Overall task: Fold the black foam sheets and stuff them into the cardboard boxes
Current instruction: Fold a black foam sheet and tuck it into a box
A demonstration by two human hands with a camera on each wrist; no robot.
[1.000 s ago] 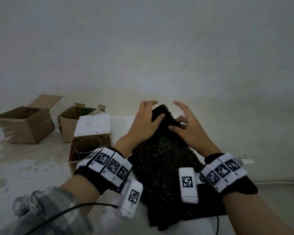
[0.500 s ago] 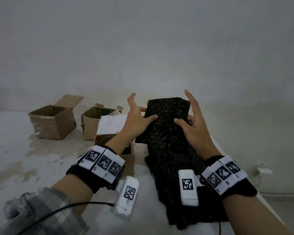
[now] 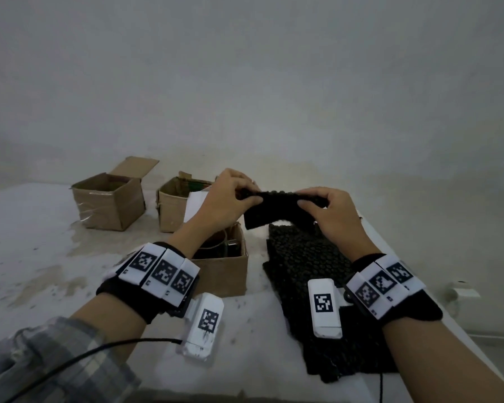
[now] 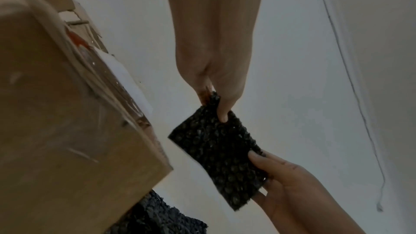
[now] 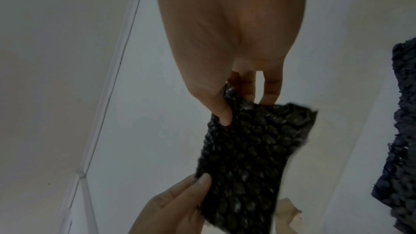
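1. Foam sheet [image 3: 277, 209], black and bumpy, hangs folded in the air between a person's two hands, just above the nearest cardboard box [image 3: 226, 270] on the white table [image 3: 41, 271].
2. Left hand [image 3: 226, 199] pinches one end of the fold between thumb and fingers [image 4: 223, 111]; right hand [image 3: 330, 212] grasps the other end the same way.
3. More foam sheets [image 3: 312, 274] lie stacked on the table, just right of the box.
4. Two further open boxes [image 3: 108, 200] stand behind, well apart from the hands.
5. Judging by its sag between the grips, the sheet looks light, soft and springy, likely to unfold if let go; holding both ends of the crease, as here, seems the surest grip before it is pushed into the box.
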